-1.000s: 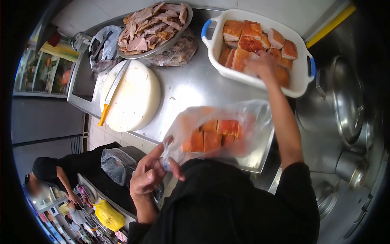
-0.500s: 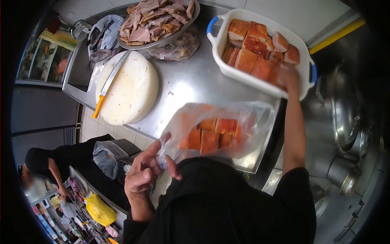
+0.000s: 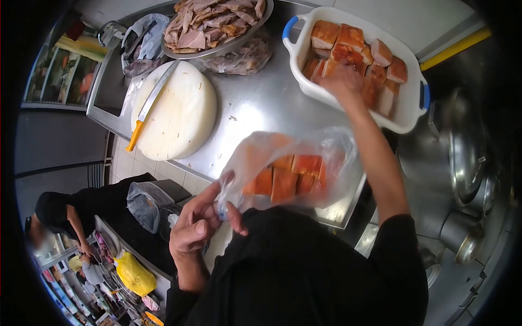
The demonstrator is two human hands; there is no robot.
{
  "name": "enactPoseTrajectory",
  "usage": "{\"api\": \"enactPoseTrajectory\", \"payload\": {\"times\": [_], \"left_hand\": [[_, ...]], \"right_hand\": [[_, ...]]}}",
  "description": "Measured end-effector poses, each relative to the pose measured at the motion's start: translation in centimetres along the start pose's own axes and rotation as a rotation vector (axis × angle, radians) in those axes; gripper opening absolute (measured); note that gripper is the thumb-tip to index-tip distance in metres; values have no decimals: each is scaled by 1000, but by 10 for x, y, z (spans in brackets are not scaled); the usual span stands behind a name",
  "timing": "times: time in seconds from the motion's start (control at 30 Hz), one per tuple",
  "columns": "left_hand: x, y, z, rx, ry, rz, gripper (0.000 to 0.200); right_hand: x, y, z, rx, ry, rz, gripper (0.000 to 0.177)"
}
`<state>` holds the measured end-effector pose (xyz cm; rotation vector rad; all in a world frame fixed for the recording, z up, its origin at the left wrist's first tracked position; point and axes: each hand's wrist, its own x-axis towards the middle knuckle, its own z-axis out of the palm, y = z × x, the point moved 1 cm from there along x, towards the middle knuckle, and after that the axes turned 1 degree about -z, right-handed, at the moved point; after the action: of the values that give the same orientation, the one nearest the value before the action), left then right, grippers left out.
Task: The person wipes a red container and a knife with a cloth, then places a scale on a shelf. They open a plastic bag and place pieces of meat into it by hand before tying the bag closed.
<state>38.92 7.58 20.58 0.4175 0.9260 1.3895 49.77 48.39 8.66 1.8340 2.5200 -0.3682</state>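
Observation:
My left hand [image 3: 198,225] grips the gathered edge of a clear plastic bag [image 3: 340,144], whose mouth hangs open over the steel table. Several pieces of roast pork [image 3: 284,186] with orange-brown skin lie inside the bag. Over at the white tub [image 3: 348,111] with blue handles, my right hand [image 3: 341,82] is down among more roast pork blocks [image 3: 349,37]. It is blurred and its fingertips are hidden against the meat, so whether it grips a block does not show.
A round white chopping board [image 3: 182,114] bears a knife [image 3: 140,120] with a yellow handle. Behind it stands a metal bowl [image 3: 261,24] of sliced meat, with bagged meat [image 3: 244,58] beside it. Metal pots [image 3: 462,231] are at right. Another person [image 3: 60,214] works at lower left.
My right hand has moved left within the tub, from its near right end to the blocks in the middle. The left hand still holds the bag, which has shifted slightly.

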Motion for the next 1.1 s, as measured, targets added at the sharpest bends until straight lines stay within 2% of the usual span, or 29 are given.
{"api": "enactPoseTrajectory", "payload": {"times": [0.03, 0.13, 0.23, 0.43, 0.5, 0.53, 0.57, 0.6, 0.67, 0.73, 0.77, 0.83, 0.87, 0.9, 0.97, 1.07, 1.1], "left_hand": [[1, 0, 1, 2, -6, 1, 111], [2, -4, -1, -119, -66, 52, 100], [2, -4, -1, -127, -63, 58, 99], [1, -2, -8, -134, -117, 58, 94], [-3, -1, -12, -141, -119, 74, 93], [-3, -1, -14, -147, -119, 83, 92], [-4, -2, -15, -151, -112, 91, 92], [-5, -3, -15, -156, -106, 95, 92], [-5, -2, -15, -170, -115, 83, 93], [-4, -2, -14, -179, -118, 72, 94], [-3, -2, -14, -180, -122, 68, 94], [-4, -2, -14, -170, -127, 60, 95], [-3, -2, -14, -163, -133, 56, 95], [-4, -2, -13, -157, -137, 49, 95], [-7, -3, -13, -146, -136, 39, 95], [-8, -5, -14, -117, -169, 30, 96], [-8, -5, -12, -97, -173, 13, 96]], "right_hand": [[0, -9, 5, -66, 24, -33, 83], [-1, -16, 5, -20, 67, 22, 89], [-2, -15, 2, 40, 40, 26, 88], [-18, 4, -10, 470, 285, 46, 82], [-22, 17, -9, 830, 459, -11, 78], [-30, 20, -17, 1134, 422, -91, 76], [-48, 22, -31, 1162, 413, -191, 74], [-71, 22, -43, 1336, 268, -239, 73], [-118, 27, -46, 1341, 75, -503, 75], [-175, 24, -33, 1376, -192, -514, 78], [-196, 21, -11, 1511, -359, -485, 79], [-236, 8, 17, 1575, -473, -250, 76], [-248, 9, 32, 1487, -501, -132, 73], [-256, 15, 53, 1335, -403, -143, 70], [-267, 31, 76, 860, -7, -366, 70], [-291, 47, 72, 671, 154, -274, 71], [-298, 52, 69, 642, 143, -246, 70]]}}
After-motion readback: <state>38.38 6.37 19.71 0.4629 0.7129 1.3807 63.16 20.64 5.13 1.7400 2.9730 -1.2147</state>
